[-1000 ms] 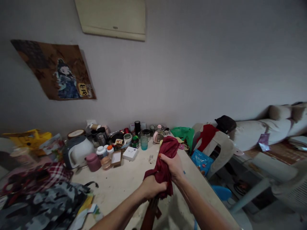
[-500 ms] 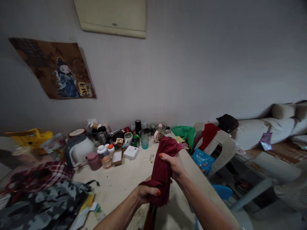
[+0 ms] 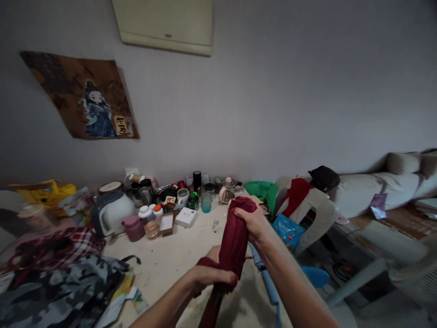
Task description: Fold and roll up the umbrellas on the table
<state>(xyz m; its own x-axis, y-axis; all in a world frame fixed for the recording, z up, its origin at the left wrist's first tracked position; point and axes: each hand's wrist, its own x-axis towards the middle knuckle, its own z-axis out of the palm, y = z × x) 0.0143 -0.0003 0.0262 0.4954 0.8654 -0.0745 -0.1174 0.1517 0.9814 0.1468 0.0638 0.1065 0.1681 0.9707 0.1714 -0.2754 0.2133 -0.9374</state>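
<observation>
A dark red folded umbrella [image 3: 235,241] is held tilted above the table, its canopy gathered round the shaft. My left hand [image 3: 215,273] is closed round the lower canopy, thumb across the front, with a loose flap of fabric beside it. Higher up, my right hand [image 3: 251,221] grips the canopy near its far end. The umbrella's dark reddish handle [image 3: 210,310] sticks out below my left hand. A light blue folded umbrella [image 3: 269,282] lies on the table, partly behind my right forearm.
On the table [image 3: 164,269], a kettle [image 3: 118,212], a pink jar [image 3: 134,228], bottles, a white box [image 3: 186,217] and a teal glass [image 3: 206,202] crowd the back left. A camouflage cloth item [image 3: 68,291] lies front left. A chair [image 3: 317,214] stands beyond the right edge.
The canopy is wrapped tighter and narrower round the shaft. My right hand has moved slightly up and right, my left thumb has shifted right, and the light blue umbrella shows more.
</observation>
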